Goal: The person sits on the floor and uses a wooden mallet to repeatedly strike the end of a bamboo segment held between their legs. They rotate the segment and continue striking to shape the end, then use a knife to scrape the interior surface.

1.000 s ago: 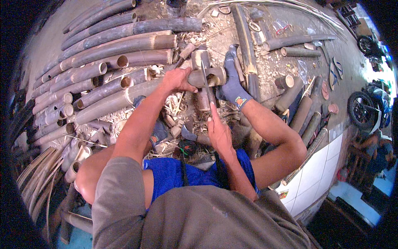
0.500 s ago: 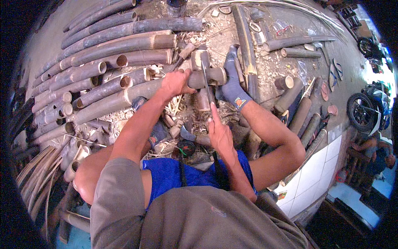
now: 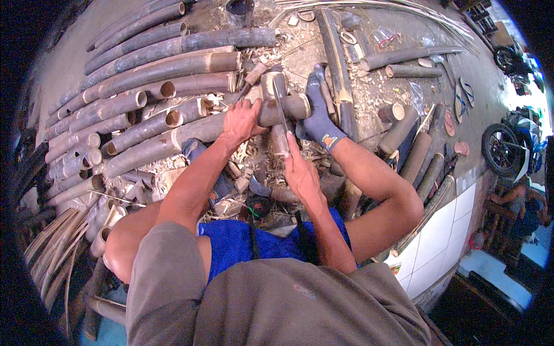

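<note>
My left hand (image 3: 241, 120) grips a long brown bamboo pole (image 3: 202, 130) from above, its fingers curled over the far side. In my right hand (image 3: 303, 177) is a handsaw (image 3: 279, 104); its narrow blade points away from me and crosses the pole to the right of my left hand. Beneath the pole, a short bamboo piece (image 3: 271, 85) lies crosswise on the ground. The pole's right end reaches my right foot (image 3: 318, 109), which wears a blue-grey sock. The saw's handle is mostly hidden in my grip.
Several bamboo poles (image 3: 167, 67) lie to the left. A curved blade (image 3: 259, 186) rests between my legs. Wood shavings (image 3: 288, 55) litter the ground. Cut bamboo lengths (image 3: 416, 157) lie to the right, near a white tiled ledge (image 3: 441, 236). Farther right stands a motorcycle (image 3: 511, 147).
My left hand has shifted its hold, with the fingers now laid farther over the pole. The saw has moved slightly along its length across the pole. The whole view has shifted a little.
</note>
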### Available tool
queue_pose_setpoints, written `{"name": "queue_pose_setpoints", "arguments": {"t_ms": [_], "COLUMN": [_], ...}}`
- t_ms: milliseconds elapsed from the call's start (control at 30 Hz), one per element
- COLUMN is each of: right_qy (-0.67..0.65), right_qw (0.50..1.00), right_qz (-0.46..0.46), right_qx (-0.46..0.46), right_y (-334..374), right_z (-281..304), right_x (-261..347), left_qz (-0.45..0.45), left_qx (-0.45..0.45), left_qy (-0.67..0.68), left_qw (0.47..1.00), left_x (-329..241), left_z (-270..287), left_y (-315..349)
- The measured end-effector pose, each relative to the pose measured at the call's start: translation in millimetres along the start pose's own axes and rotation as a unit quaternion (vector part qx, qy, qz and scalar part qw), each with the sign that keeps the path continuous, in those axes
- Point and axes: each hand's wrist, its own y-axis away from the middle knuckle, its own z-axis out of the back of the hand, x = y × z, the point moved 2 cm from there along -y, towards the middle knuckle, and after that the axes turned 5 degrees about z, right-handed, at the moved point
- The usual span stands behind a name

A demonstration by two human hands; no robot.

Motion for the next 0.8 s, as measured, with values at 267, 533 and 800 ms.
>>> {"name": "queue_pose_setpoints", "arguments": {"t_ms": [267, 533, 800], "right_qy": [-0.002, 0.011, 0.010], "right_qw": [1.000, 0.999, 0.998], "right_qz": [-0.009, -0.028, -0.021], "right_qx": [-0.005, 0.033, 0.050], "right_y": [8.3, 35.6, 24.8], "right_z": [-1.1, -1.8, -6.2], "right_x": [-7.9, -4.9, -3.8], "left_qz": [0.007, 0.034, 0.043], "left_qx": [0.020, 0.152, 0.140], "left_qy": [0.011, 0.085, 0.051], "left_qw": [1.000, 0.984, 0.988], "left_x": [-0.6, 16.2, 21.9], "left_z": [-2.6, 11.4, 8.7], "left_y": [-2.7, -12.2, -8.7]}}
